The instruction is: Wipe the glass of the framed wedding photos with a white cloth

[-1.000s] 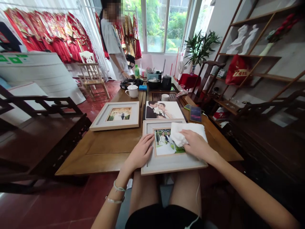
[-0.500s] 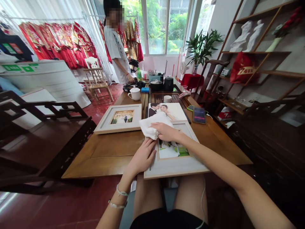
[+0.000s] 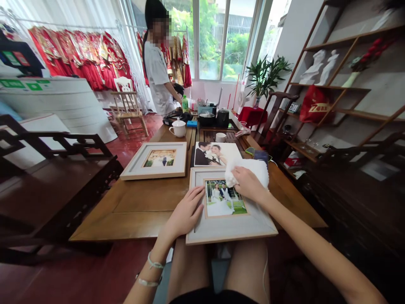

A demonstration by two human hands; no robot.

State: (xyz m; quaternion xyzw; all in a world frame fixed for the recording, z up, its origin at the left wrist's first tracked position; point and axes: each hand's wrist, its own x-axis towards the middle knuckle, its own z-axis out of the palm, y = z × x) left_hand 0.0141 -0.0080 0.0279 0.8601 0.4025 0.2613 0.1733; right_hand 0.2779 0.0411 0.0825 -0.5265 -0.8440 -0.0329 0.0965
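A pale grey-white picture frame point(image 3: 230, 230) with a wedding photo in it lies at the table's near edge, partly over my lap. My left hand point(image 3: 187, 210) rests on its left border with the fingers stretched out. In my right hand point(image 3: 248, 182) is a folded white cloth point(image 3: 257, 171), pressed onto the frame's upper right corner. Part of that corner is hidden under the cloth. Just beyond the frame lies a photo print point(image 3: 218, 154) of a couple. A second picture frame point(image 3: 133, 166) lies flat to the left.
The wooden table point(image 3: 136, 215) also bears a lidded white mug point(image 3: 179, 128), a small white cup point(image 3: 220, 137), a black kettle point(image 3: 223, 118) and a phone point(image 3: 261, 155), partly covered by the cloth. A person point(image 3: 156, 76) stands at the far left side. Shelves point(image 3: 341, 88) rise at right.
My right hand has moved the cloth from the frame's upper left corner to its upper right, uncovering the photo. My left hand stays on the left border.
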